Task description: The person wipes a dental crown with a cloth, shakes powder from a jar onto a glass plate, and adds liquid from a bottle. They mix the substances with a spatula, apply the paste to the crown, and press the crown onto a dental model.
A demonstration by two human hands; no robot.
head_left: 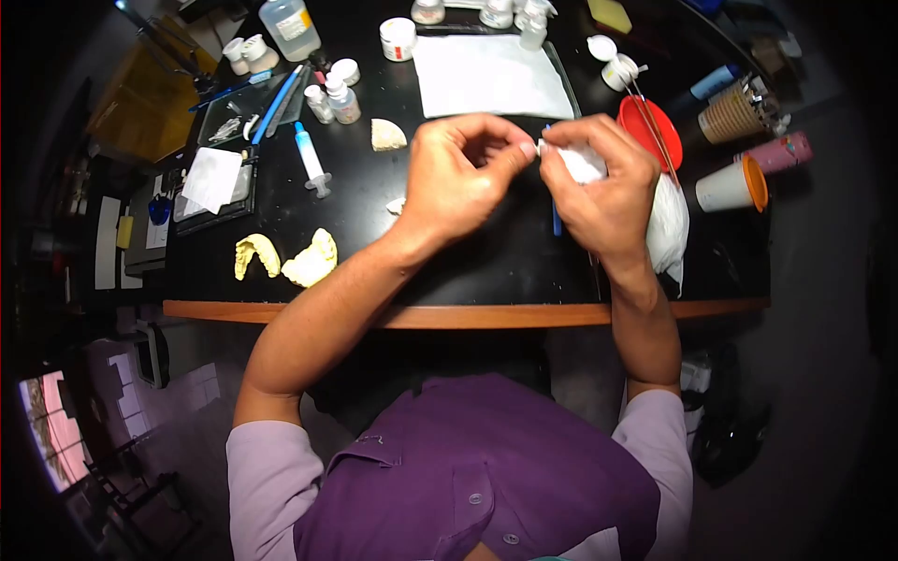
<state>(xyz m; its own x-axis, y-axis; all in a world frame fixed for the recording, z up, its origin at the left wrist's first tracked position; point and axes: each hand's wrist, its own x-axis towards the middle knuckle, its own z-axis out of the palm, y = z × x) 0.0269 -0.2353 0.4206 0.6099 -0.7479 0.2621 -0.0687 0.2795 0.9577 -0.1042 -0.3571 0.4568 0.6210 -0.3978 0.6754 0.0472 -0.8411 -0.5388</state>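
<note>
Toward upper centre, the right hand pinched a white piece; whether the left hand, just beside it, gripped anything was unclear.

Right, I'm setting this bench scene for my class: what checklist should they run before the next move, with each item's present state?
1. Both hands visible: ok; left hand and right hand have their fingertips close together.
2. Small white piece firmly gripped: cannot tell; it is tiny, at the fingertips.
3. Arch-shaped yellow cast fully on the table: ok.
4. Blue-and-white syringe clear of both hands: ok.
5. Thin sticks well away from the right hand: not ok; they cross the red dish close beside it.
</note>
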